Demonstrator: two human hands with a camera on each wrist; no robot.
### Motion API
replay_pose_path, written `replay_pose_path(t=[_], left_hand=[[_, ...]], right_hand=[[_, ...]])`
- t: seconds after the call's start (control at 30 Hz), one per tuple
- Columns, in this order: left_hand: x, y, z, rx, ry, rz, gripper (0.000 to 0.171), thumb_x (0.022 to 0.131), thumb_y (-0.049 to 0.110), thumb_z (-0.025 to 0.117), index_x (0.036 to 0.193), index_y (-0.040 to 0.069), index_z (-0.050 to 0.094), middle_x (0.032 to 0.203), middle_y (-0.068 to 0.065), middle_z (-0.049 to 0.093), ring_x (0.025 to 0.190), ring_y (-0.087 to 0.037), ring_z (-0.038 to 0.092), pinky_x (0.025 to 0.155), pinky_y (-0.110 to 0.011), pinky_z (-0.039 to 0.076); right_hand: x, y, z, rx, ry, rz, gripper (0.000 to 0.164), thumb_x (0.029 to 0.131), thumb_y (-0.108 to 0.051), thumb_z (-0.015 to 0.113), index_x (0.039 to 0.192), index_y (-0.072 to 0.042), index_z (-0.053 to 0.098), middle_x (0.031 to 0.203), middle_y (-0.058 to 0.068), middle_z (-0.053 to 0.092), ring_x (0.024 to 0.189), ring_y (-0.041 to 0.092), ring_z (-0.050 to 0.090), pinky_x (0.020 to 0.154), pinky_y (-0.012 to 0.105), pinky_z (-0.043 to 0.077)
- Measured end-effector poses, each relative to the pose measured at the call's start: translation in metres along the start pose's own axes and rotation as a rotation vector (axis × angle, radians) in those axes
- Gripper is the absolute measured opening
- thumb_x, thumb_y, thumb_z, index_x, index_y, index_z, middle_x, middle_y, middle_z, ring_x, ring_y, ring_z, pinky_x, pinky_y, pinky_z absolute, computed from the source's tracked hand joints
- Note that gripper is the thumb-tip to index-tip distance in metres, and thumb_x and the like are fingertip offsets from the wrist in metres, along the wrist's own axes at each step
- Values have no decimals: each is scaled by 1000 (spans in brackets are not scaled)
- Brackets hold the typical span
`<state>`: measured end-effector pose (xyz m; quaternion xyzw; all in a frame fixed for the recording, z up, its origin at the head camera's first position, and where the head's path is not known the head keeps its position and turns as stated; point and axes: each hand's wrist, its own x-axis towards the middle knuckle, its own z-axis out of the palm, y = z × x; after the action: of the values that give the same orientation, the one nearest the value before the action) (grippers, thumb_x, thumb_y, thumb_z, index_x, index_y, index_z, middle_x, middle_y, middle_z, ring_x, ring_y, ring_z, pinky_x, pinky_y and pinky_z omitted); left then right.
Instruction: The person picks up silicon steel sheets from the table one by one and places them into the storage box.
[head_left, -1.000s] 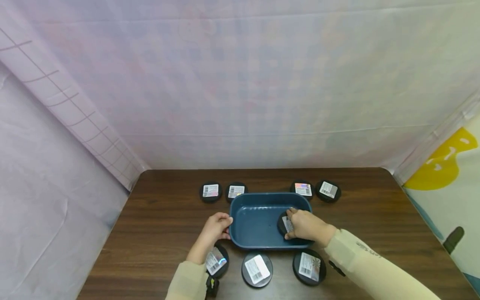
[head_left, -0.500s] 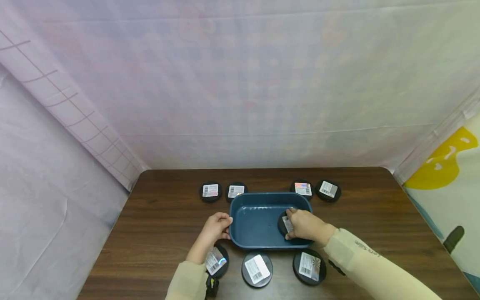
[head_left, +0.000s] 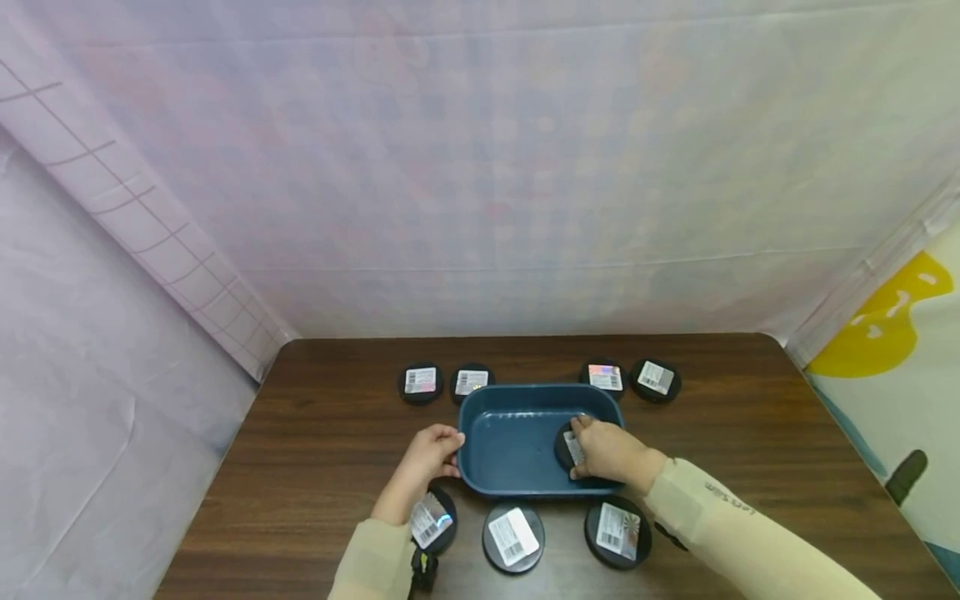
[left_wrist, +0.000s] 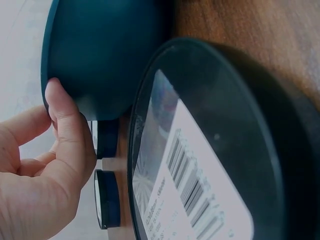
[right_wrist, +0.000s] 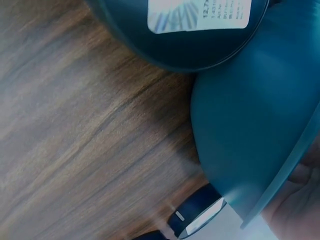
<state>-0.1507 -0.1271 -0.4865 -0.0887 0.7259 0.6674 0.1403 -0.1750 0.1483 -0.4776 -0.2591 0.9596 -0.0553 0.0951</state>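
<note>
A blue plastic basin (head_left: pixel 510 454) sits on the brown table. My left hand (head_left: pixel 423 460) pinches its left rim between thumb and fingers, which the left wrist view shows close up. Inside the basin, near its right end, lies a flat round black case (head_left: pixel 565 448) with a barcode label. My right hand (head_left: pixel 611 452) reaches over the right rim and grips this case, covering its right part. The right wrist view shows only a bit of that hand (right_wrist: pixel 295 207) behind the basin wall (right_wrist: pixel 240 135). A labelled black case (left_wrist: pixel 210 105) lies close by my left wrist.
In front of the basin, more round black cases lie in a row, including the middle one (head_left: pixel 513 539) and the right one (head_left: pixel 618 533). Behind it are a left pair (head_left: pixel 421 383) and a right pair (head_left: pixel 656 381). A pale cloth wall (head_left: pixel 510 208) rises at the table's back edge.
</note>
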Motion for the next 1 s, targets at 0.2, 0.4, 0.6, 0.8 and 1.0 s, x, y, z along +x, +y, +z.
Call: replay_pose_path(t=[0.2,0.4,0.6,0.8,1.0], left_hand=[[-1,1,-1,6,-5,-6,27,86,12,51,101,-11,47,72,-9,47,57,-15,46,50,-28,49],[-1,0,-1,2,-13,-6,28,86,12,51,101,-11,46,71,-10,47,55,-15,46,50,-27,49],[-2,0,-1,4,-10,-9,28,86,12,51,101,-10,46,72,-10,47,55,-14,45,50,-27,49],[-2,0,-1,2,-16,-1,27,85,11,51,101,-10,47,70,-9,46,55,-14,45,50,-26,48],[-2,1,-1,4,-16,-4,26,85,11,51,100,-10,47,69,-8,46,55,-14,45,50,-26,48]], right_hand=[[-1,0,3,-13,17,-8,84,61,-41,73,115,16,44,116,30,46,107,36,46,89,40,39],[-1,1,6,-20,35,-11,86,60,-43,73,115,16,44,118,29,46,110,37,44,92,41,36],[-1,0,6,-29,48,-13,85,59,-43,74,114,15,45,117,28,47,109,36,44,92,41,36],[-3,-2,3,-48,48,-14,83,60,-43,73,113,15,47,115,27,48,110,35,44,92,45,35],[-4,-2,2,-66,53,-8,84,60,-45,72,114,13,47,116,25,48,111,34,44,92,46,34]])
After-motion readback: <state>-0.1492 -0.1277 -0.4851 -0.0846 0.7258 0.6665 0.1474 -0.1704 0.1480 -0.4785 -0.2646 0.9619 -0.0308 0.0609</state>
